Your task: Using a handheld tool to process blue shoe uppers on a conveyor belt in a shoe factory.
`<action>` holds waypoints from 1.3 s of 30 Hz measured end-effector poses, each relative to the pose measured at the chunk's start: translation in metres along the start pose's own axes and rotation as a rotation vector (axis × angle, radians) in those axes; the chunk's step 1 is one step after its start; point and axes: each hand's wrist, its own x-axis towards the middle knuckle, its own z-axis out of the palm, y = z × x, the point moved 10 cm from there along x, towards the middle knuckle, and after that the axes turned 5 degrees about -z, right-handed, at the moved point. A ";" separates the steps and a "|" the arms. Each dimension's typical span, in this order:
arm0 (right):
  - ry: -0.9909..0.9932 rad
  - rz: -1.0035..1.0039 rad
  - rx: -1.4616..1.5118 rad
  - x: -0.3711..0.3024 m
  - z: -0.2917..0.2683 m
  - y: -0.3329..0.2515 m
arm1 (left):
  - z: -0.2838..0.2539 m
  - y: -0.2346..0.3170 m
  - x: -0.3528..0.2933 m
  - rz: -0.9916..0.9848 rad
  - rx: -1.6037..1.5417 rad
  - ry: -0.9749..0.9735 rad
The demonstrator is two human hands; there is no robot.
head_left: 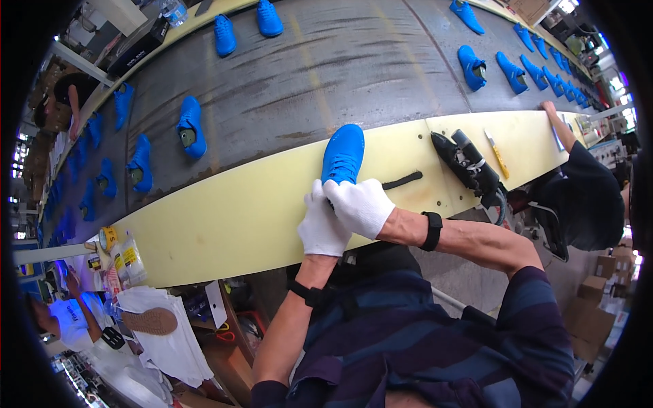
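A blue lace-up shoe (345, 149) lies on the pale yellow ledge, its toe pointing away from me. My left hand (321, 223), in a white knit glove, is closed at the shoe's ankle end. Gloved the same way, my right hand (362, 207) overlaps the left and grips the shoe near its tongue and laces. The fingers cover the shoe's opening and heel, so what they pinch there is hidden. Just right of my hands lies a thin black strip (403, 180). Beyond it are a black hand tool (469, 165) and a yellow-handled knife (497, 154).
Past the ledge (204, 224) runs a wide dark conveyor belt (272, 95) carrying several blue shoes (192, 128). Yellow tape (107, 238) sits at the ledge's left end. A brown sole (149, 322) rests on white sheets lower left. Other people are at both sides; one arm (561, 126) reaches the ledge.
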 end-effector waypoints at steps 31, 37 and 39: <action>0.300 0.012 0.446 -0.024 -0.053 0.035 | -0.004 0.002 -0.004 -0.003 0.002 0.096; -0.321 -0.059 0.195 0.015 -0.013 0.031 | 0.005 -0.004 -0.001 -0.079 -0.046 0.011; -0.321 -0.045 0.204 0.019 -0.008 0.034 | 0.001 -0.002 -0.004 -0.056 -0.103 0.029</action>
